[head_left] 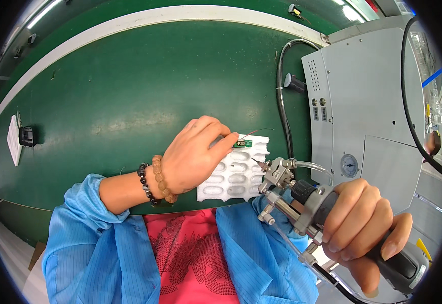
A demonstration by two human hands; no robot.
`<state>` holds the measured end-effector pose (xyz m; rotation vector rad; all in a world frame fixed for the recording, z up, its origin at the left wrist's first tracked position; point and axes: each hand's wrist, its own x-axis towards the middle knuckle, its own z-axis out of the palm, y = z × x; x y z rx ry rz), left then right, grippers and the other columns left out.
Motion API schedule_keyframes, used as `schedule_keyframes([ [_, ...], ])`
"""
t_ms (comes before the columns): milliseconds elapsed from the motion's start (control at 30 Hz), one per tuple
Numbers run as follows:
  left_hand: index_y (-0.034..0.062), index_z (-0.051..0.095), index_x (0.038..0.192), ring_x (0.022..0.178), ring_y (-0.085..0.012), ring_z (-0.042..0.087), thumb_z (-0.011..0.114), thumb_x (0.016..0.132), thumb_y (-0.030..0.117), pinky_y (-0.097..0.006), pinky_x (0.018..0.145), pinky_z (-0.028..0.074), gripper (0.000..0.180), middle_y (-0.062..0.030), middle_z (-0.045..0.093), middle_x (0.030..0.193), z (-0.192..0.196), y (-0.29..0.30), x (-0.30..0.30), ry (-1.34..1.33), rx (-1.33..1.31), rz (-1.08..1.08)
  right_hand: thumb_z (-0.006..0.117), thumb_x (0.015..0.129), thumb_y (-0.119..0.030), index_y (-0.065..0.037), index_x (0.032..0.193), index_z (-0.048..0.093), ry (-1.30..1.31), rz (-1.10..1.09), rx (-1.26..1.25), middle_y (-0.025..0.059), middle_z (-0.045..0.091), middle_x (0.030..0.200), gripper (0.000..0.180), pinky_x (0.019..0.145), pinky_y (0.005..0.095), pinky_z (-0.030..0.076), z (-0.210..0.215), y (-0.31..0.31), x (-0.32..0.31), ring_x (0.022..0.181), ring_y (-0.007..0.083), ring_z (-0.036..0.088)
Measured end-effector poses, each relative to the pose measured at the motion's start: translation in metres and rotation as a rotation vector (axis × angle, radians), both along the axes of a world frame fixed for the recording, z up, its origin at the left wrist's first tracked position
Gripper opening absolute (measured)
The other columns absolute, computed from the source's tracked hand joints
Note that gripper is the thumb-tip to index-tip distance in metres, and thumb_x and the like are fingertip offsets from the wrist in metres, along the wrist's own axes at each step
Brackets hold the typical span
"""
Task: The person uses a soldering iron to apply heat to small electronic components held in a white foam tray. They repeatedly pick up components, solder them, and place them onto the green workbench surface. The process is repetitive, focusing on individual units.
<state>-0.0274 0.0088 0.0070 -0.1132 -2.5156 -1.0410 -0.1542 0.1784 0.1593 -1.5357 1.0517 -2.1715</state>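
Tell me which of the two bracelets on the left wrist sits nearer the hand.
The tan beaded bracelet sits nearer the left hand. The dark beaded bracelet lies beside it on the forearm side, closer to the blue sleeve.

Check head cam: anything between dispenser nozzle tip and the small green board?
Only white foam tray cells lie between nozzle tip and green board, head view.

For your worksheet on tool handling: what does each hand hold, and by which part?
Right hand wraps the dispensing gun by its dark handle. Left hand pinches the small green circuit board at its left end, over the white tray.
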Motion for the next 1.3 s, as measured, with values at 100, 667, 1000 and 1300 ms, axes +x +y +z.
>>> schedule_keyframes([
  [100,-0.0003,0.066,0.108,0.092,-0.0309,0.059,0.075,0.074,0.002,-0.041,0.079,0.05,0.035,-0.0124,0.061,0.098,-0.001,-0.001,-0.002,0.031,0.022,0.005,0.081,0.083,-0.034,-0.007,0.104,0.053,0.014,-0.007,0.026,0.0034,0.062,0.064,0.044,0.048,0.0215,0.054,0.001,-0.001,-0.001,0.051,0.0112,0.061],
  [667,-0.0009,0.069,0.099,0.099,-0.0306,0.064,0.081,0.069,0.003,-0.039,0.083,0.054,0.033,-0.0121,0.069,0.103,-0.016,-0.005,-0.004,0.039,0.323,0.058,0.071,0.088,-0.045,-0.01,0.111,0.049,0.044,-0.051,0.087,-0.0025,0.057,0.067,0.048,0.045,0.0195,0.047,-0.025,-0.048,0.002,0.052,0.007,0.057],
  [1000,-0.0012,0.069,0.099,0.097,-0.0307,0.064,0.081,0.067,0.003,-0.039,0.083,0.054,0.034,-0.0121,0.069,0.101,-0.018,-0.004,-0.002,0.045,0.318,0.072,0.071,0.091,-0.038,-0.011,0.107,0.046,0.021,-0.059,0.117,-0.0031,0.056,0.065,0.04,0.044,0.021,0.047,-0.027,-0.058,0.006,0.051,0.0077,0.056],
  [1300,-0.0014,0.068,0.099,0.096,-0.0309,0.064,0.08,0.067,0.002,-0.039,0.082,0.054,0.033,-0.0123,0.069,0.1,-0.016,-0.004,-0.002,0.034,0.3,0.067,0.071,0.091,-0.035,-0.012,0.105,0.044,0.049,0.024,0.165,-0.0041,0.053,0.063,0.038,0.044,0.0212,0.044,-0.03,-0.06,-0.001,0.049,0.0076,0.054],
])
